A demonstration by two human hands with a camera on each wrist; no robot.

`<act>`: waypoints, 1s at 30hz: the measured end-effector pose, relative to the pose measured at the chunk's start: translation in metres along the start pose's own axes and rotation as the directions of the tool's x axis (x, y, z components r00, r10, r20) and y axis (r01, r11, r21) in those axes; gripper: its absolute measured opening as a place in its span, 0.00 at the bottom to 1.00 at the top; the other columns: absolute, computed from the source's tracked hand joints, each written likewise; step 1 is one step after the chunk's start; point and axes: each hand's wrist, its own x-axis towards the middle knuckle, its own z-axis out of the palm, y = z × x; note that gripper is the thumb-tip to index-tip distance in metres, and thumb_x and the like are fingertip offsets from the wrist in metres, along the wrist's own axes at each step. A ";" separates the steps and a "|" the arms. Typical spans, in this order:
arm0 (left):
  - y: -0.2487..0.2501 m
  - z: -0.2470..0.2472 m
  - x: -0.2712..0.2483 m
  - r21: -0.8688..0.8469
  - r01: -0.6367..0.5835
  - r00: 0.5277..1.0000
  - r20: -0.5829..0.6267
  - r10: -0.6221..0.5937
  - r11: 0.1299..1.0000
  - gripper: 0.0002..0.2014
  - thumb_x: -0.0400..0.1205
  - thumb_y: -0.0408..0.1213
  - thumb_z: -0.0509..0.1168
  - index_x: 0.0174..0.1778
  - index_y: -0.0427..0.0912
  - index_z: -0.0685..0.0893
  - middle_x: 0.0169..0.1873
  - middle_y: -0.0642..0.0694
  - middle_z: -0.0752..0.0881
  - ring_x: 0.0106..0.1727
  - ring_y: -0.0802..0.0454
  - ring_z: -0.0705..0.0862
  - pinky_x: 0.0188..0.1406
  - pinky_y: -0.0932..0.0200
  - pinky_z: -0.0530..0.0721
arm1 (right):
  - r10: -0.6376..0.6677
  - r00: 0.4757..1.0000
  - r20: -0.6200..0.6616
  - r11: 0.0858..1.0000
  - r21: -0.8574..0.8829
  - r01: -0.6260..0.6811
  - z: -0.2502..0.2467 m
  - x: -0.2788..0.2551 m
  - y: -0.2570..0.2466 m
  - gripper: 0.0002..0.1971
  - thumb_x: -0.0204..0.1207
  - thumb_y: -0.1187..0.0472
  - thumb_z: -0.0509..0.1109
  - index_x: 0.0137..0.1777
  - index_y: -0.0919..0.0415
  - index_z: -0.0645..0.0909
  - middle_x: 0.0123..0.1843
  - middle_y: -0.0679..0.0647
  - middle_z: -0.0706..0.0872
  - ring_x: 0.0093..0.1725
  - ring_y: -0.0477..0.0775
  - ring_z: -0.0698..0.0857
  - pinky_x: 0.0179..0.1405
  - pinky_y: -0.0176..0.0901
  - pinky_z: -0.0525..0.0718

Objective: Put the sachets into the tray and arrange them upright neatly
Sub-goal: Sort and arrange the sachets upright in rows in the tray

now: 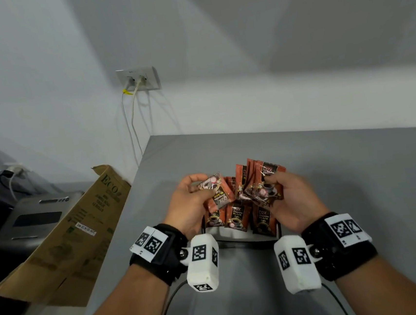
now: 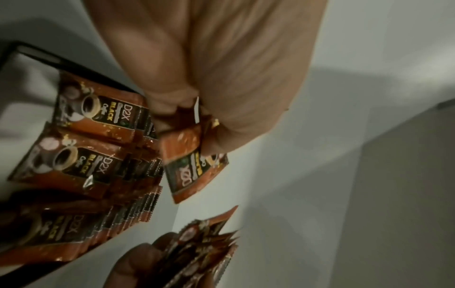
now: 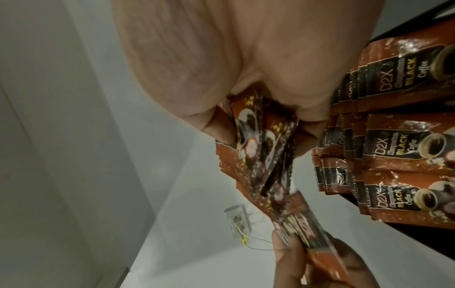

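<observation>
Resting on the grey tabletop (image 1: 330, 171), the black tray (image 1: 248, 239) already carries upright rows of sachets (image 1: 238, 218). A fanned bunch (image 1: 262, 182) is gripped by the right hand (image 1: 295, 199), one tilted sachet (image 1: 216, 192) pinched by the left hand (image 1: 188, 205) (both above the tray). Standing rows could be toppled if slippery packets are dropped in crooked.

sachets (image 3: 403, 144) read "d2x black coffee"; cardboard box (image 1: 81, 225) reads "eco".
</observation>
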 end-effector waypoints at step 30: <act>-0.012 0.031 -0.016 -0.221 0.245 0.910 0.388 -0.145 0.944 0.14 0.79 0.36 0.61 0.51 0.36 0.90 0.45 0.38 0.91 0.47 0.44 0.90 0.51 0.49 0.86 | -0.131 0.902 0.412 0.196 -0.881 0.431 0.025 -0.019 0.007 0.32 0.87 0.43 0.57 0.88 0.51 0.54 0.90 0.47 0.49 0.88 0.46 0.43 0.88 0.55 0.48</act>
